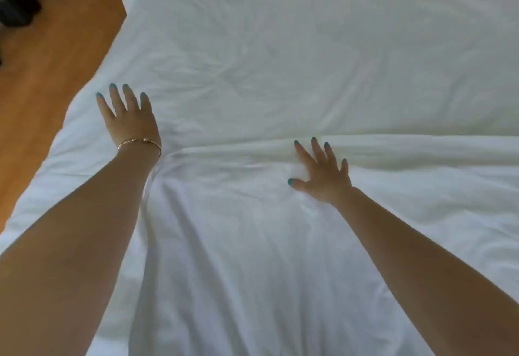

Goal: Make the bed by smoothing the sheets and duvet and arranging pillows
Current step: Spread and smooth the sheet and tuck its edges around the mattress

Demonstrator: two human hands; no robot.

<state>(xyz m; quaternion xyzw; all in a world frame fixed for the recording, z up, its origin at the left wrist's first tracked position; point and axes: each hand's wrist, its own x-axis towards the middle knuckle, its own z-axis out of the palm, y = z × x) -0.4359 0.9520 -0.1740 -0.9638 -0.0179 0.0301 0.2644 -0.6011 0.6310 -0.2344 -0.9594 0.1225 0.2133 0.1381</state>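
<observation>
Wood floor (pixel 50 55) on your left; both hands flat on white duvet (pixel 280 80), fingers spread open: left hand (pixel 132 119), right hand (pixel 323 173) at fold.

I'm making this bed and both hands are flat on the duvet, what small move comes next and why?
Probably sweep the right hand rightward along the ridge. That raised fold runs across the duvet from under its fingers, while the left hand rests flat.
</observation>
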